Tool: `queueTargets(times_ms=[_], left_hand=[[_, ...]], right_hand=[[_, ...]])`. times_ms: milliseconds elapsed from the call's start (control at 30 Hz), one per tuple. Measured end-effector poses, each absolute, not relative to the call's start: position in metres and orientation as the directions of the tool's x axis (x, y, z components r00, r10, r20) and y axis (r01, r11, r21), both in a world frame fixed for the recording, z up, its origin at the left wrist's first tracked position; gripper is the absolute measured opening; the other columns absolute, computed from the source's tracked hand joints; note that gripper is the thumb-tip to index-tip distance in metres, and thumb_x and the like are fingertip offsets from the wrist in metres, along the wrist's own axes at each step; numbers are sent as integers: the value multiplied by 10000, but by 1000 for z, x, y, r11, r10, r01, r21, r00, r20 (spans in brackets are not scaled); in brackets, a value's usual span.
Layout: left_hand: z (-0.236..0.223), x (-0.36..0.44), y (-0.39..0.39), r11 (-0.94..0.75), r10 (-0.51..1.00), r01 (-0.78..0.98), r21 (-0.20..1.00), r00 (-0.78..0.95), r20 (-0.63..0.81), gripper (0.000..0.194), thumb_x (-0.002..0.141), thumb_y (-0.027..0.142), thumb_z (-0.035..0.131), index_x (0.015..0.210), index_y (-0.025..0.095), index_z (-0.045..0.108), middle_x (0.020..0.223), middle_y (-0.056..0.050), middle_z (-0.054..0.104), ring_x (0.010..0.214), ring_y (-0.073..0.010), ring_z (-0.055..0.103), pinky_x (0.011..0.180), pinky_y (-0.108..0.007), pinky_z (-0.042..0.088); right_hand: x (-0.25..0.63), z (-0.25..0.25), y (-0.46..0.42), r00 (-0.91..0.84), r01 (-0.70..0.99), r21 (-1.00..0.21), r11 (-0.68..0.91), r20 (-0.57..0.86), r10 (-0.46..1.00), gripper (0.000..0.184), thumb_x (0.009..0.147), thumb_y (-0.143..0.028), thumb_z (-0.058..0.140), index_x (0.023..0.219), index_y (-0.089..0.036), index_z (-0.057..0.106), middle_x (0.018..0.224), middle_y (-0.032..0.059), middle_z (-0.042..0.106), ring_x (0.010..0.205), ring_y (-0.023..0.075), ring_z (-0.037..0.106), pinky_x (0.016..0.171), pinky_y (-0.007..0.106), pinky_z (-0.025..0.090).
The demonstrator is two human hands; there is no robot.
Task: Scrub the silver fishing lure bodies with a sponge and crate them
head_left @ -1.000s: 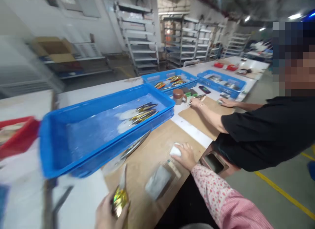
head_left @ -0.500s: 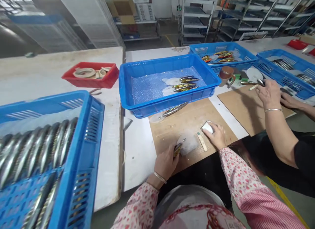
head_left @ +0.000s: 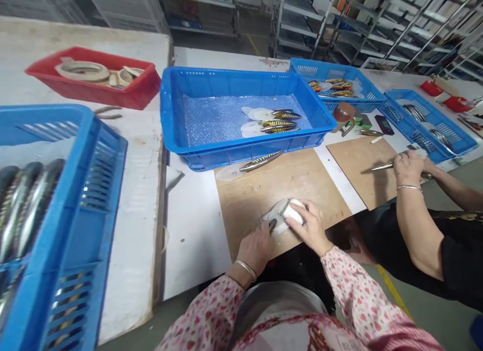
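Observation:
My left hand [head_left: 254, 248] is closed around a fishing lure [head_left: 272, 225], most of whose body is hidden by the fingers. The lure's clear, rounded lip [head_left: 277, 209] points away to the right, over the brown board [head_left: 317, 185]. In my right hand [head_left: 310, 228] is a white block [head_left: 293, 211] with a grey edge, gripped between thumb and fingers and set against the lip. Another lure [head_left: 261, 162] with a clear lip lies at the board's far edge, by the blue tub [head_left: 226, 155].
Several lures [head_left: 279, 123] lie in the tub. At left stand a red tray [head_left: 113, 97] of tape rings and a blue crate [head_left: 101, 190] of lures. On the right a co-worker's hands [head_left: 409, 167] hold a lure over another board [head_left: 350, 160], near a brown mug [head_left: 343, 114].
My right hand has brought the white block left onto the lure's lip. The small stick between my hands is now out of sight. The view has shifted; the co-worker's hands have moved down.

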State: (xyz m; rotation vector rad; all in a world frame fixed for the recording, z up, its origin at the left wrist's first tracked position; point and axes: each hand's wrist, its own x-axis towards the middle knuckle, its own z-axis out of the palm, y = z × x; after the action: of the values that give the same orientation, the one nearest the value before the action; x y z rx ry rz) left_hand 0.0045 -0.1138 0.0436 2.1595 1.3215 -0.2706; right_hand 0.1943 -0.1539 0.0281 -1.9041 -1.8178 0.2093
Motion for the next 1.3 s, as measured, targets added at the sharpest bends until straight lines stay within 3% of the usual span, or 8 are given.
queueTargets(times_ms=[100,267,433,633,767,933,1067,1300], left_hand=[[39,5,-115,-329,736,846,420,509,-447,289,904,215,346,1166,157,451,1080,-124,648,940,-225,654,760,-300,501],[40,6,-114,-282,740,862,420,474,-477,269,928,244,284,1123,161,450,1034,-118,657,917,-239,662,738,-326,508],[42,6,-113,-302,720,862,408,487,-495,299,905,211,320,1168,156,449,990,-124,662,923,-239,662,728,-299,504],[43,7,-114,-268,740,867,421,465,-486,269,902,235,348,1136,158,455,1019,-127,652,912,-255,664,710,-323,504],[40,6,-114,-279,729,856,435,484,-485,276,902,233,339,1144,163,453,1008,-124,655,928,-240,661,710,-298,493],[39,5,-114,-265,744,870,416,459,-486,291,904,251,339,1161,155,437,1017,-122,659,929,-247,661,722,-318,489],[40,3,-113,-284,727,839,464,504,-466,290,906,253,339,1167,173,438,1051,-116,658,929,-230,659,723,-305,482],[36,0,-113,-301,743,849,433,494,-452,320,922,254,318,1218,164,396,1108,-125,644,962,-224,660,733,-300,470]], right_hand=[[188,37,-155,-5,906,-415,78,173,985,396,862,-501,590,1195,-289,620,1221,84,510,1104,260,477,901,397,395],[197,39,-141,157,946,-311,-88,201,967,387,869,-511,569,1154,-261,651,1132,101,535,1042,282,493,861,425,387],[184,44,-152,-2,944,-324,55,162,987,381,873,-489,576,1196,-293,622,1195,85,513,1062,267,484,851,391,393],[188,46,-146,124,965,-253,-71,201,972,399,886,-506,544,1177,-251,638,1141,115,526,1031,284,489,841,420,385],[183,44,-150,4,952,-302,45,160,987,393,872,-505,573,1201,-292,614,1186,90,512,1051,265,484,836,389,383],[184,49,-145,139,964,-249,-97,156,978,368,882,-479,567,1175,-266,632,1114,98,529,1027,272,491,836,398,382],[176,51,-150,23,947,-320,28,154,988,398,864,-495,592,1206,-290,608,1195,87,504,1072,272,475,865,392,372],[176,54,-146,114,947,-316,-64,142,983,401,863,-492,597,1206,-284,612,1154,92,535,1047,268,481,863,401,368]])
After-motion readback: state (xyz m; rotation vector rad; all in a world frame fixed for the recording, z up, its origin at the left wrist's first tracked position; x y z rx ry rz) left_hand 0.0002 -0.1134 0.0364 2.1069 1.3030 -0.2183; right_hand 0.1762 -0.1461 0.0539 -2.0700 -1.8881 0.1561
